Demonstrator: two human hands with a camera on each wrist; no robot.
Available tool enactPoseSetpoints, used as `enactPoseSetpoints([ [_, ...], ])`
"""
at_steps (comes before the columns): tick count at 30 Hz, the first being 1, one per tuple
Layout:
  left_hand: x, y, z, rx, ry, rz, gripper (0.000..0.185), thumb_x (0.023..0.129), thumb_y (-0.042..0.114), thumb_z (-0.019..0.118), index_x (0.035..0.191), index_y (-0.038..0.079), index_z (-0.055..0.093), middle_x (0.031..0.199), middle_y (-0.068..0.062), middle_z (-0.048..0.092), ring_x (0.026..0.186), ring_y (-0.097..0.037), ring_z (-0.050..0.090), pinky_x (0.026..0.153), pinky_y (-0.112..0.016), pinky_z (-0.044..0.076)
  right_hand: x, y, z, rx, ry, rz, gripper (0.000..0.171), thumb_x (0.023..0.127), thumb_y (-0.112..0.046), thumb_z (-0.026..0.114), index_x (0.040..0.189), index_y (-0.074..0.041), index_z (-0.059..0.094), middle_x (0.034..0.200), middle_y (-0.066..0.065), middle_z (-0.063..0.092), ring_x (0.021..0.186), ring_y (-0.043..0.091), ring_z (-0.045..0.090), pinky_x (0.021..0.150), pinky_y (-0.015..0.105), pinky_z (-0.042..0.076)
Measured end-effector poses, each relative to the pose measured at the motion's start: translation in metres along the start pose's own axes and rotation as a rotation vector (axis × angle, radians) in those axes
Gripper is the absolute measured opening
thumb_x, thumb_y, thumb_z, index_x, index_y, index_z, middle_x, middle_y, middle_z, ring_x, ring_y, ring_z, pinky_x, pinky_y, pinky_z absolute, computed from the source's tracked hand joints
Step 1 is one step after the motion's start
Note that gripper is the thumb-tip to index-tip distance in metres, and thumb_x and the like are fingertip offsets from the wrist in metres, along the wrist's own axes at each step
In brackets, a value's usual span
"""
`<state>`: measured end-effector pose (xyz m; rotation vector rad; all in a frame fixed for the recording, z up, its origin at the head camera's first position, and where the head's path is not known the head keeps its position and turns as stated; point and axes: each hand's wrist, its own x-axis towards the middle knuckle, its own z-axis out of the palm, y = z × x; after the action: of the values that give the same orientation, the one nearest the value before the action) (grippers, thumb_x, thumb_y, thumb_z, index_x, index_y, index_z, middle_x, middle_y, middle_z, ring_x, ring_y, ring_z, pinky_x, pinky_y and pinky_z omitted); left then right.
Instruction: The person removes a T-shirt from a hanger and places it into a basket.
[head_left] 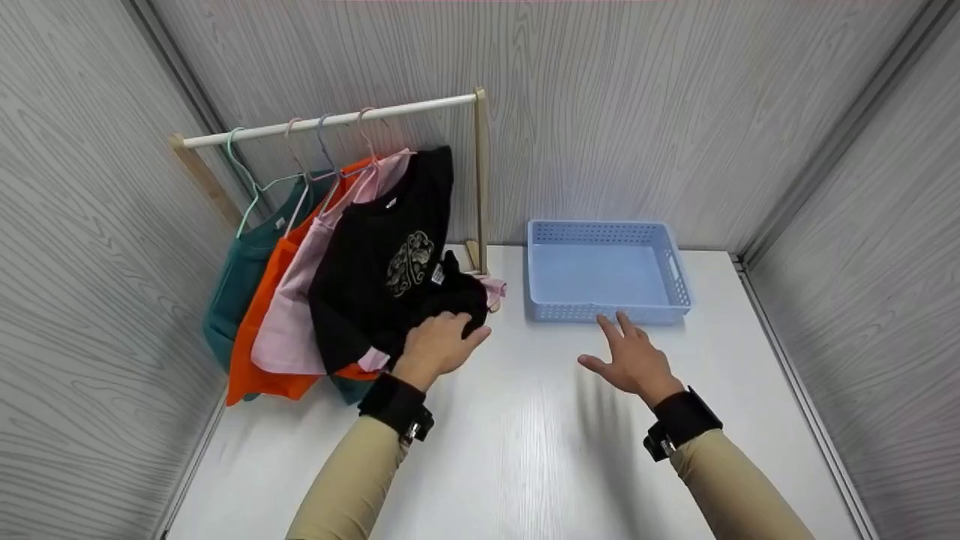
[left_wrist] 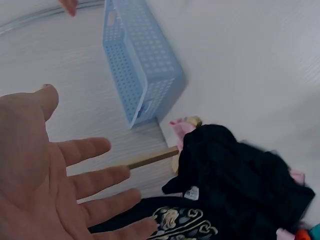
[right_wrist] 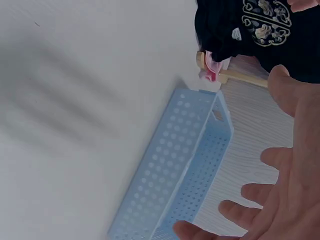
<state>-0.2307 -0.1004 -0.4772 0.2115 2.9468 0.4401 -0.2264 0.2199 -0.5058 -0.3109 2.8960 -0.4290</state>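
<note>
We see our left hand [head_left: 439,346] with fingers spread, gripping nothing, by the near edge of bunched black cloth [head_left: 459,292], contact unclear; our right hand [head_left: 636,361], fingers also apart, is at the near side of the blue basket [head_left: 600,274], far right; the black shirt [head_left: 360,255] hangs far left, rightmost on the rack [head_left: 435,104]. We judge a sharp tug could drag neighbouring shirts [head_left: 289,330] or tip the rack.

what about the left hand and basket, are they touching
Apart: the head view shows a strip of white tabletop between the left hand and the basket.
</note>
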Motion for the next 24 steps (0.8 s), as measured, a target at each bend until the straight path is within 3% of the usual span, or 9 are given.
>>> enactPoseSetpoints([
  [4, 0.001, -0.018, -0.042, -0.041, -0.002, -0.019, 0.060, 0.098, 0.056, 0.043, 0.140, 0.015, 0.052, 0.141, -0.014, 0.054, 0.127, -0.037, 0.053, 0.101, -0.055, 0.045, 0.008, -0.007, -0.016, -0.050, -0.034, -0.030, 0.076, 0.094, -0.053, 0.055, 0.150, -0.006, 0.033, 0.151, 0.029, 0.033, 0.130, 0.052, 0.043, 0.091, 0.064, 0.046],
  [7, 0.002, -0.035, -0.075, -0.059, 0.038, -0.053, 0.055, 0.097, 0.050, 0.049, 0.139, 0.014, 0.053, 0.139, -0.016, 0.056, 0.124, -0.040, 0.055, 0.099, -0.056, 0.046, 0.014, -0.014, -0.024, -0.071, -0.052, -0.056, 0.068, 0.094, -0.046, 0.058, 0.145, -0.005, 0.041, 0.144, 0.029, 0.044, 0.124, 0.049, 0.051, 0.092, 0.062, 0.047],
  [13, 0.000, -0.068, -0.126, -0.090, 0.227, -0.154, 0.048, 0.098, 0.036, 0.054, 0.139, 0.010, 0.051, 0.139, -0.019, 0.052, 0.126, -0.040, 0.051, 0.101, -0.057, 0.043, 0.022, -0.030, -0.028, -0.108, -0.057, -0.117, 0.057, 0.093, -0.036, 0.062, 0.138, -0.004, 0.050, 0.133, 0.027, 0.055, 0.116, 0.046, 0.057, 0.091, 0.058, 0.049],
  [17, 0.003, -0.088, -0.136, -0.130, 0.330, -0.255, 0.051, 0.100, 0.028, 0.052, 0.144, 0.005, 0.042, 0.146, -0.021, 0.043, 0.131, -0.040, 0.042, 0.104, -0.058, 0.040, 0.026, -0.040, -0.023, -0.124, -0.050, -0.160, 0.054, 0.092, -0.034, 0.064, 0.134, -0.003, 0.053, 0.128, 0.026, 0.060, 0.114, 0.044, 0.059, 0.090, 0.057, 0.050],
  [20, 0.004, -0.099, -0.133, -0.156, 0.335, -0.315, 0.051, 0.102, 0.027, 0.049, 0.146, 0.003, 0.038, 0.147, -0.021, 0.042, 0.130, -0.040, 0.042, 0.106, -0.059, 0.039, 0.029, -0.046, -0.016, -0.133, -0.051, -0.181, 0.052, 0.091, -0.033, 0.066, 0.132, -0.002, 0.055, 0.125, 0.025, 0.062, 0.112, 0.043, 0.060, 0.089, 0.056, 0.050],
  [24, 0.004, -0.109, -0.127, -0.164, 0.334, -0.349, 0.044, 0.103, 0.027, 0.046, 0.141, 0.003, 0.046, 0.142, -0.020, 0.051, 0.124, -0.041, 0.052, 0.102, -0.060, 0.042, 0.032, -0.053, -0.007, -0.136, -0.062, -0.192, 0.054, 0.090, -0.032, 0.067, 0.133, -0.002, 0.054, 0.126, 0.025, 0.060, 0.111, 0.044, 0.060, 0.088, 0.056, 0.051],
])
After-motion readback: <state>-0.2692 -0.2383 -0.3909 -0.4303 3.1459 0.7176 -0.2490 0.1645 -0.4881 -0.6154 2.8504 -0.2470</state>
